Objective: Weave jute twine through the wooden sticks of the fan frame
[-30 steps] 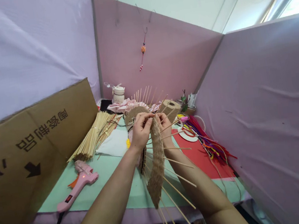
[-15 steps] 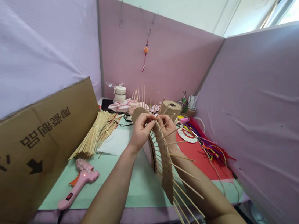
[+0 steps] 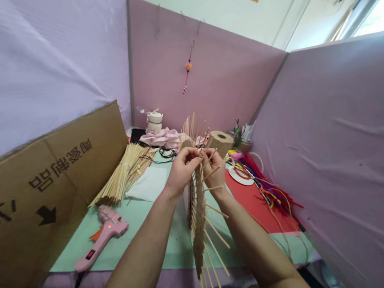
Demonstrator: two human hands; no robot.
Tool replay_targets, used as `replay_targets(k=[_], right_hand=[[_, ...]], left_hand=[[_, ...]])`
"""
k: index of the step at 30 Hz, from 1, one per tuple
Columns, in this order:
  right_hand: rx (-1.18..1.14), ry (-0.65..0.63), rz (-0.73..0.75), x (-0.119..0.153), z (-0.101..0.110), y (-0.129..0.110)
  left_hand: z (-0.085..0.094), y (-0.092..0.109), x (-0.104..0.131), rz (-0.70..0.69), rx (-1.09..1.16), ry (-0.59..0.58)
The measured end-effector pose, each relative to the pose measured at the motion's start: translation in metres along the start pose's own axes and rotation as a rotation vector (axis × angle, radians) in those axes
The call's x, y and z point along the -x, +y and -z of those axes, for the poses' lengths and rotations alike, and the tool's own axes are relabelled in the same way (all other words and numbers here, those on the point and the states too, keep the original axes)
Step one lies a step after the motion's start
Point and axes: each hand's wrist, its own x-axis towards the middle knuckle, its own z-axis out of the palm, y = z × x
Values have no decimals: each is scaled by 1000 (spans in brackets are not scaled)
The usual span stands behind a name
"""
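A brown cardboard ring with thin wooden sticks fanning out from its edge stands nearly edge-on before me. My left hand is closed in a pinch at its upper part. Close beside it, my right hand is closed too, thumb and fingertips meeting near the same spot, between the sticks. Whatever small piece lies between the fingertips is too small to make out. Behind the hands, the far side of the ring and its sticks are partly hidden.
A pink glue gun with a lit red light lies left, beside a bundle of wooden sticks and a white sheet. A large cardboard panel stands at left. Twine roll, red sheet, scissors and colourful pipe cleaners sit right.
The ring has turned more edge-on, and its lower end with the sticks has swung left. Both hands stay pinched at nearly the same place.
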Motion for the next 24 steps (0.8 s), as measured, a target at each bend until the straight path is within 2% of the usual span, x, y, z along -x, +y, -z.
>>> replay_targets(k=[3, 6, 10, 13, 16, 18, 21, 24], right_hand=[[148, -153, 139, -25, 24, -1], [288, -376, 255, -54, 47, -11], [497, -676, 309, -90, 73, -34], [706, -793, 348, -111, 91, -56], [885, -776, 451, -122, 104, -81], [967, -710, 593, -124, 108, -96], [1048, -602, 821, -120, 105, -111], [1081, -536, 889, -118, 96, -112]], left_hand=[[-3, 1, 0, 13, -30, 11], [-8, -2, -2, 0, -61, 17], [-14, -4, -6, -16, -174, 2], [-15, -2, -10, -11, -278, -17], [-15, -2, -14, -15, -360, -45], [-16, -2, -16, -24, -389, -65], [-19, -2, -19, -31, -415, -107], [-21, 0, -22, -27, -459, -161]])
